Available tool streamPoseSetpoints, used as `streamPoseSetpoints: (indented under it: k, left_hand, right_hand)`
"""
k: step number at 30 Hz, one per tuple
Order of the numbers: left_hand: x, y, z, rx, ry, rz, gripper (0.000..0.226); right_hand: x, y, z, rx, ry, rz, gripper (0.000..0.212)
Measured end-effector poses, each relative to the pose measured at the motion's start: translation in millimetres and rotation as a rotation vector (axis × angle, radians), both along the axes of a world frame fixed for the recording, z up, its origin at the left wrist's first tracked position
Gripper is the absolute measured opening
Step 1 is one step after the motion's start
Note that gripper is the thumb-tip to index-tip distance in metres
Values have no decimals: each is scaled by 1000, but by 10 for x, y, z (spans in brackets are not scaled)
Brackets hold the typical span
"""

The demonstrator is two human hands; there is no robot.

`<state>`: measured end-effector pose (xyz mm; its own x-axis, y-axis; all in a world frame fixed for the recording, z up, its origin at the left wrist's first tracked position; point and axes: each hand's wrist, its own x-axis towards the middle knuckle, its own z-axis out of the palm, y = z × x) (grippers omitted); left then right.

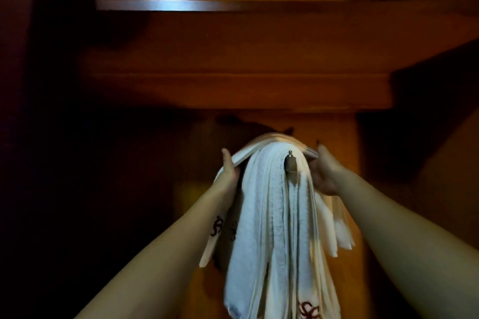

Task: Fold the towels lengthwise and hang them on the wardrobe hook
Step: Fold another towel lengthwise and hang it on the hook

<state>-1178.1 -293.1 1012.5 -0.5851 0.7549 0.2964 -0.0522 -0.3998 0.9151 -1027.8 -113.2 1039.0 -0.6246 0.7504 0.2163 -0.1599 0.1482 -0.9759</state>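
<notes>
Both hands, left [229, 168] and right [324, 171], grip white folded towels [269, 215] draped over the hook [290, 162].

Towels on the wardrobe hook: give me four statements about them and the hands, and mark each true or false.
1. The white towels hang draped over a metal hook. True.
2. Only the left hand touches the towels. False: the right hand holds their other side too.
3. Dark red embroidery shows near the towels' lower end. True.
4. A coat hangs from the metal rail above. False: nothing visible hangs on it.
</notes>
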Motion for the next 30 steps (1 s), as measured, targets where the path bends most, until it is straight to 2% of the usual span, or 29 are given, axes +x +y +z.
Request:
streamPoseSetpoints:
  k: [4, 7, 10, 15, 22, 27, 30]
  left_hand:
    - [-74, -59, -272, 69, -169, 3, 98]
    - [-7, -108, -382, 140, -278, 15, 82]
    - [67, -141, -478, 184, -368, 99, 54]
    - [210, -89, -700, 152, -399, 142, 49]
    - [519, -72, -828, 88, -447, 150, 46]
    - [562, -182, -777, 47, -418, 159, 40]
    - [553, -267, -844, -44, -455, 208, 38]
  right_hand:
    - [23, 55, -176, -168, 44, -132, 91]
    - [10, 54, -269, -176, 29, -194, 63]
    - [6, 60, -377, -161, -26, -233, 46]
    - [14, -114, -578, -253, 35, -218, 40]
    - [0, -354, -686, -246, 127, -122, 36]
    - [115, -408, -817, -392, 101, -200, 35]
    - [218, -419, -1081, -500, 57, -232, 33]
